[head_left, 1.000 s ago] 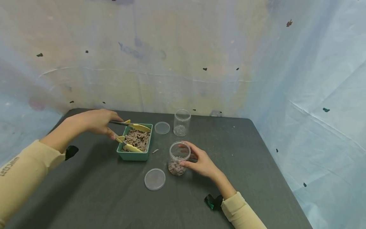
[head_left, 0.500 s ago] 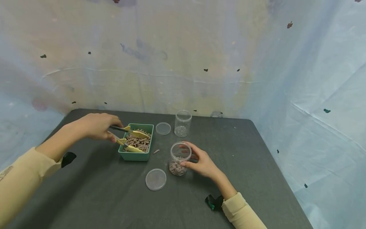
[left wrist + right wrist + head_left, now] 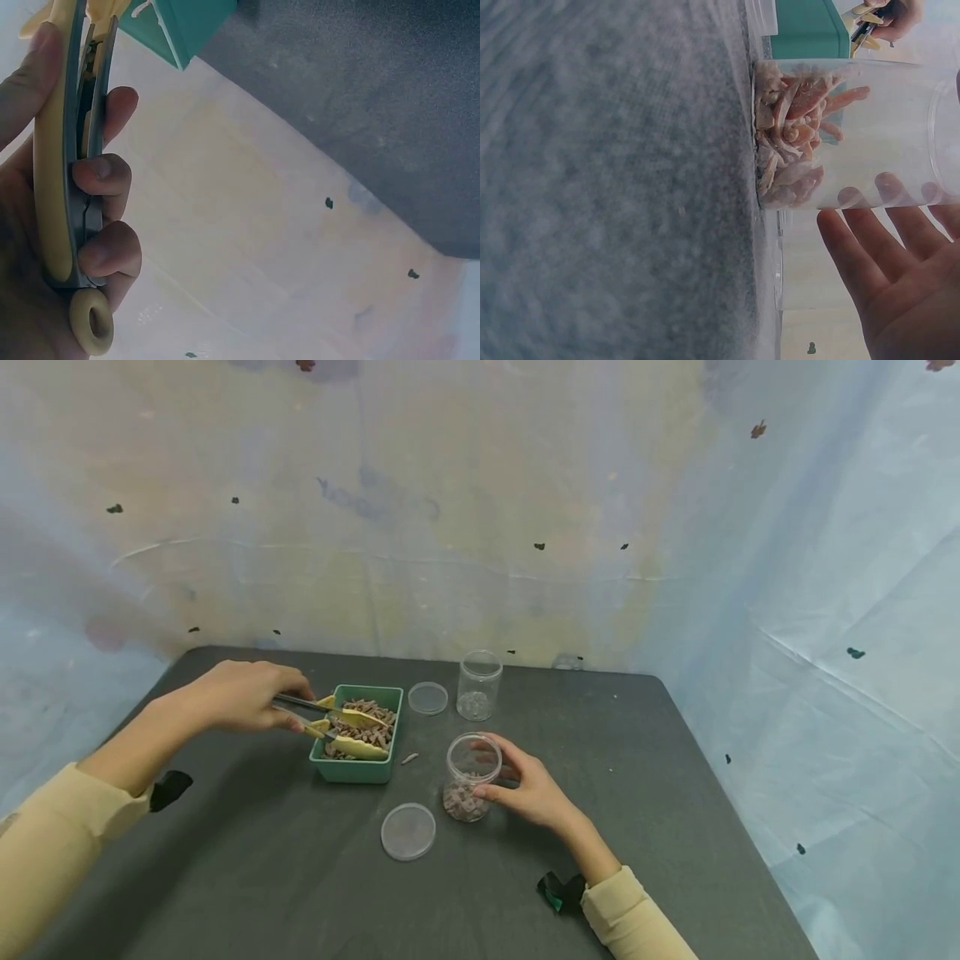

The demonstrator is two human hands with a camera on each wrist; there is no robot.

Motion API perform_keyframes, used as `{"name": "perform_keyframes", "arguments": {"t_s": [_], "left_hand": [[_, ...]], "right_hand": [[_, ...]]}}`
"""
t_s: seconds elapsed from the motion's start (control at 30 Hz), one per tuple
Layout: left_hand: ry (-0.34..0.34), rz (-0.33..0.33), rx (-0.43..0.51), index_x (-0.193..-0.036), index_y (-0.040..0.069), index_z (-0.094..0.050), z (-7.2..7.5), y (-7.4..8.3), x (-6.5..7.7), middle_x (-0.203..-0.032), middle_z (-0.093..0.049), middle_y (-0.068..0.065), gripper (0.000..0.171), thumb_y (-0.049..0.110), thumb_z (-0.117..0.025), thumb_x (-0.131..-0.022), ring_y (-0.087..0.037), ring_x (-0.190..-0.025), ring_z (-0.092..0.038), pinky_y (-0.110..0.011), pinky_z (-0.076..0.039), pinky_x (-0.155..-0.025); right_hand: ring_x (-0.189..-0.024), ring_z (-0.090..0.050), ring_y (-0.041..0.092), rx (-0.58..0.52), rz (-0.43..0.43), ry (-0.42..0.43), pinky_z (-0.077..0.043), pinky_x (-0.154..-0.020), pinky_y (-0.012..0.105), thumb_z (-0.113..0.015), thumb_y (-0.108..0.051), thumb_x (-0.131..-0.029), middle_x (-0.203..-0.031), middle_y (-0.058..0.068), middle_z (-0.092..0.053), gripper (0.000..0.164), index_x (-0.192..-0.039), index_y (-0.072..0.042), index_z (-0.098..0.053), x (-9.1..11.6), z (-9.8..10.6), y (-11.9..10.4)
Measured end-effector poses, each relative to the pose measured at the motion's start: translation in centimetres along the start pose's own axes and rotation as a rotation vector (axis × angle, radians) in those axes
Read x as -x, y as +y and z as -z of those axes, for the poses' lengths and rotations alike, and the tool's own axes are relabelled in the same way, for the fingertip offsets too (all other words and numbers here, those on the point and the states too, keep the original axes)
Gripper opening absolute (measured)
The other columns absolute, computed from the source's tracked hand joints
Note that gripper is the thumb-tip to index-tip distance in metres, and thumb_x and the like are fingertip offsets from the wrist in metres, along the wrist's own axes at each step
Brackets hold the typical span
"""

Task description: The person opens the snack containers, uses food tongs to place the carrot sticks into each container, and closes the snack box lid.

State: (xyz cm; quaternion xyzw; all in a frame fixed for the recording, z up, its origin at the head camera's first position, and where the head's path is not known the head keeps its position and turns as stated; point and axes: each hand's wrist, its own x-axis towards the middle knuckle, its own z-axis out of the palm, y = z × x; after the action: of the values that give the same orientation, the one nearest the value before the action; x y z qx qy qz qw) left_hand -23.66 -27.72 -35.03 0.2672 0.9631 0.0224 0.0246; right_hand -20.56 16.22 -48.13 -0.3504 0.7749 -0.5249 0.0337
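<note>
My left hand [image 3: 251, 697] grips yellow-tipped tongs [image 3: 360, 748], whose heads reach into a green rectangular container [image 3: 351, 772]. Small brownish strips [image 3: 369, 708], perhaps shredded meat, fill it. In the left wrist view, the fingers wrap around the tongs [image 3: 54, 165] with a ring at the handle end. My right hand [image 3: 531, 787] holds an uncapped clear jar [image 3: 459, 767] upright on the table, thumb in front and fingers behind. Similar strips [image 3: 799, 120] lie in the jar's lower part, visible in the right wrist view. Whether the tongs pinch any strips is hard to tell.
A second clear jar [image 3: 479, 681] stands behind, with something pale showing at its bottom. Two round clear lids lie flat: a near lid [image 3: 408, 832] and a far lid [image 3: 427, 698]. One loose strip [image 3: 409, 758] rests on the dark table [image 3: 675, 827], beside the container.
The tongs' heads have come closer together over the container. My left hand has shifted slightly left and down. My right hand and its jar stay in place.
</note>
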Motion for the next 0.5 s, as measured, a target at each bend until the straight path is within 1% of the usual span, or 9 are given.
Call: {"name": "perform_keyframes", "arguments": {"t_s": [0.2,0.27,0.4,0.5], "left_hand": [[0.038,0.012,0.025,-0.113,0.026,-0.075,0.1,-0.3,0.5,-0.103,-0.071,0.008,0.033,0.048,-0.082,-0.088,-0.008,-0.075,-0.06,-0.035,-0.045,-0.057],[0.044,0.016,0.033,-0.112,0.026,-0.076,0.1,-0.4,0.6,-0.1,-0.071,0.01,0.032,0.047,-0.081,-0.089,-0.007,-0.074,-0.059,-0.035,-0.044,-0.057],[0.035,0.025,0.049,-0.113,0.023,-0.076,-0.1,-0.9,0.7,-0.101,-0.071,0.009,0.034,0.047,-0.081,-0.09,-0.007,-0.074,-0.058,-0.035,-0.044,-0.057],[0.03,0.032,0.066,-0.114,0.023,-0.076,-0.3,-1.1,0.9,-0.1,-0.071,0.01,0.034,0.047,-0.08,-0.09,-0.006,-0.075,-0.058,-0.034,-0.044,-0.058]], "right_hand": [[-0.138,-0.054,0.038,-0.006,-0.014,-0.002,-0.048,-0.105,0.058,-0.08,-0.021,-0.095,-0.152,0.015,-0.054,0.076,-0.16,-0.017,-0.04,-0.1,0.0,-0.2],[-0.138,-0.054,0.039,-0.006,-0.02,-0.002,-0.048,-0.105,0.057,-0.08,-0.021,-0.095,-0.152,0.016,-0.054,0.077,-0.16,-0.016,-0.04,-0.1,0.0,-0.3],[-0.138,-0.052,0.042,-0.014,-0.017,-0.008,-0.048,-0.104,0.059,-0.08,-0.021,-0.095,-0.152,0.019,-0.053,0.077,-0.161,-0.016,-0.039,-0.1,-0.1,-0.3],[-0.138,-0.052,0.044,-0.024,-0.015,-0.01,-0.048,-0.104,0.06,-0.079,-0.02,-0.095,-0.152,0.019,-0.052,0.076,-0.16,-0.017,-0.04,0.0,-0.1,-0.2]]}}
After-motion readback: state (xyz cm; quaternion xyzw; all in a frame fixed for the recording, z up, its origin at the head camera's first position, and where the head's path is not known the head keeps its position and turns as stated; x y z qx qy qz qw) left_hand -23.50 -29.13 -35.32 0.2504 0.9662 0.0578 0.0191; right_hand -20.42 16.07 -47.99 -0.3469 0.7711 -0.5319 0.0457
